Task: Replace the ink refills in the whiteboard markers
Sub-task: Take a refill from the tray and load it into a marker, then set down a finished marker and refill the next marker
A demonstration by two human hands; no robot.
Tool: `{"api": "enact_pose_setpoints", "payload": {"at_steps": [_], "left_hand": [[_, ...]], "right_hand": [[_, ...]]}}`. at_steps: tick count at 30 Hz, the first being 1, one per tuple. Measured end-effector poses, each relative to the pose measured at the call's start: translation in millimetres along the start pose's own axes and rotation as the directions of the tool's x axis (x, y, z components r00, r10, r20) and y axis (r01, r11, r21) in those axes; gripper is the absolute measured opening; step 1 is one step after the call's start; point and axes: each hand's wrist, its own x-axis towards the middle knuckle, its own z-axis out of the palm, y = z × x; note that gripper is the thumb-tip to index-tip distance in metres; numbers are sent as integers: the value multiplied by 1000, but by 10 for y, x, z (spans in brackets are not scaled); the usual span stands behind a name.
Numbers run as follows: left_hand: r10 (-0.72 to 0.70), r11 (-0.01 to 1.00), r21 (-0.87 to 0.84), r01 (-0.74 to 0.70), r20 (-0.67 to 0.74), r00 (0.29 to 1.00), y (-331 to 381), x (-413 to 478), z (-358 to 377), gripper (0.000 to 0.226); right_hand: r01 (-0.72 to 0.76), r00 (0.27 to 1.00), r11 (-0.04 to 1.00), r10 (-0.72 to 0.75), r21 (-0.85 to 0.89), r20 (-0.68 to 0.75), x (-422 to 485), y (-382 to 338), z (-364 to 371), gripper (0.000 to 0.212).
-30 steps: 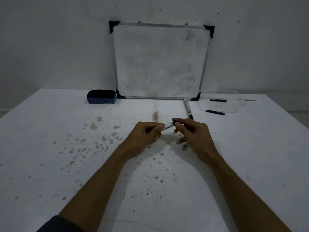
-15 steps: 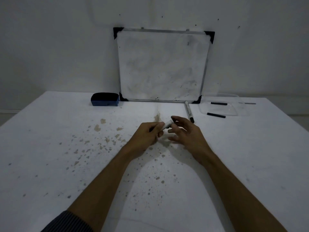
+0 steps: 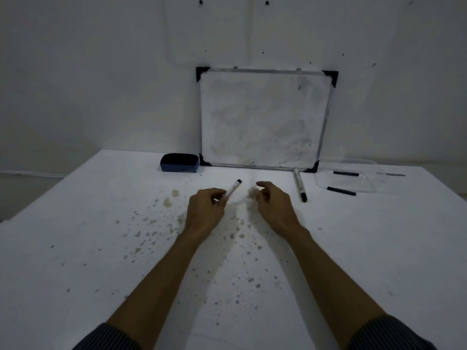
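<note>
My left hand [image 3: 206, 207] is shut on a white whiteboard marker [image 3: 233, 188], whose black end points up and away from me. My right hand [image 3: 271, 202] hovers just to the right of it, apart from the marker, with its fingers loosely curled and nothing visible in them. A second white marker [image 3: 299, 184] with a black tip lies on the table [image 3: 379, 248] to the right of my right hand. Two black ink refills [image 3: 345, 173] [image 3: 341, 190] lie in a clear shallow tray [image 3: 371, 184] at the back right.
A small whiteboard [image 3: 262, 117] leans against the wall at the table's far edge. A blue-black eraser [image 3: 179, 163] sits to its left. Brown stains speckle the table surface around my arms.
My right hand has let go of the marker's end and drawn away to the right. The left hand keeps the marker and has tilted it upward. The camera has tilted up.
</note>
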Motion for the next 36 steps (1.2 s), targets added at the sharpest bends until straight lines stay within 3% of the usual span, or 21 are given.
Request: {"api": "enact_pose_setpoints", "payload": {"at_steps": [2, 3, 8, 13, 21, 27, 32, 34, 36], "left_hand": [[-40, 998, 44, 44, -81, 996, -44, 254, -3, 29], [-57, 996, 61, 64, -116, 992, -60, 383, 13, 28], [-122, 973, 173, 155, -187, 975, -119, 761, 255, 22], [-91, 953, 267, 141, -192, 977, -240, 880, 435, 21], [-69, 974, 202, 102, -168, 983, -238, 442, 438, 56], [189, 941, 294, -168, -43, 981, -8, -24, 488, 40], [400, 829, 421, -369, 16, 916, 178, 26, 740, 30], [410, 804, 477, -354, -14, 912, 212, 95, 820, 31], [310, 828, 523, -202, -126, 942, 168, 221, 803, 37]], "right_hand": [[77, 995, 940, -96, -332, -41, 46, 185, 38, 40], [69, 993, 920, -100, -386, -58, 65, 234, 49, 41], [67, 988, 913, -117, -402, -101, 131, 282, 115, 36], [66, 986, 909, -124, -412, -115, 164, 317, 138, 34], [42, 996, 944, -67, -327, -64, 127, 228, 70, 34], [-52, 989, 997, 60, 58, -137, -128, 100, -123, 23], [-108, 968, 994, 109, 18, -227, -291, 268, -401, 25], [-164, 952, 986, 150, -28, -266, -249, 373, -515, 30], [-207, 941, 976, 182, -60, -287, -174, 458, -567, 38]]}}
